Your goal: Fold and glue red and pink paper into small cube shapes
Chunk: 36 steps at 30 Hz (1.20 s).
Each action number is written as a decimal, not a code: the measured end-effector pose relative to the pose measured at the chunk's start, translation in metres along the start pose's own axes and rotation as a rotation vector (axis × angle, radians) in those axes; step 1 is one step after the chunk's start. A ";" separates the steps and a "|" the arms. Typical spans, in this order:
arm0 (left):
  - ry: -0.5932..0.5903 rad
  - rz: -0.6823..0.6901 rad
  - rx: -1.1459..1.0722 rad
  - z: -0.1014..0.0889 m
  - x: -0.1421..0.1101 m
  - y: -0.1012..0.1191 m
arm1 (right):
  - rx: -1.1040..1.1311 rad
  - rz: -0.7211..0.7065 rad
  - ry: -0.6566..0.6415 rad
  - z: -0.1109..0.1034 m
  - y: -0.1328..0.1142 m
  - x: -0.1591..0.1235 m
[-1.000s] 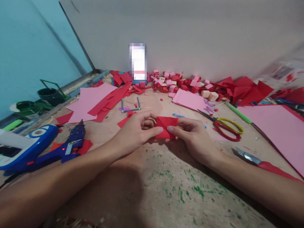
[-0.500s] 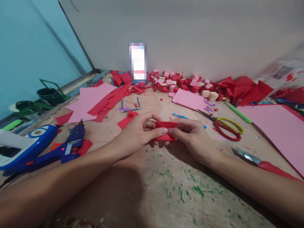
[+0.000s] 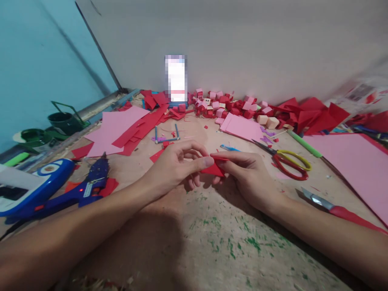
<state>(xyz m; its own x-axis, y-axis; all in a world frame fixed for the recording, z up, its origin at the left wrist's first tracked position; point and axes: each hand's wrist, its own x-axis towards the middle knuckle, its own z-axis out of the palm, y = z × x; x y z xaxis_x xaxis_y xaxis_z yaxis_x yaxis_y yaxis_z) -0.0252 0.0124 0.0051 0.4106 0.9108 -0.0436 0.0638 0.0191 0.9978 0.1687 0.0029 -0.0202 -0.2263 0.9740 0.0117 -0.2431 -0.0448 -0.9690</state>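
Observation:
Between my two hands, a little above the worktable, is a small piece of folded red paper (image 3: 214,169). My left hand (image 3: 184,163) pinches its left edge with the thumb on top, and the fingers curl behind. At the other side, my right hand (image 3: 242,167) grips the paper between thumb and forefinger. Parts of the paper are covered by my fingers. Just beyond my left hand lies a flat red paper scrap (image 3: 157,154). Scissors (image 3: 285,161) with red and yellow handles rest to the right of my right hand.
A blue glue gun (image 3: 81,192) lies at left, its small red light on. Nearer my right forearm is a utility knife (image 3: 330,206), blade out. Small red and pink paper cubes (image 3: 221,104) pile along the wall beside a lit phone (image 3: 176,79). Pink sheets (image 3: 348,157) lie at right.
The red paper has turned between my fingers, from a wide folded shape to a slanted, more pointed one. My right forefinger has moved over its top edge.

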 end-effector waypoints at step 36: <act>0.080 0.015 0.027 -0.005 0.005 -0.008 | -0.101 -0.012 0.006 -0.005 0.001 0.003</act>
<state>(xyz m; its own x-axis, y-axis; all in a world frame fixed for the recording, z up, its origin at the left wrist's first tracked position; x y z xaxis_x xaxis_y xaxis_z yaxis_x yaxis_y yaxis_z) -0.0283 0.0191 -0.0026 0.3380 0.9409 -0.0239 0.0836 -0.0047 0.9965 0.1723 0.0072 -0.0223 -0.2185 0.9756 0.0220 -0.1495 -0.0112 -0.9887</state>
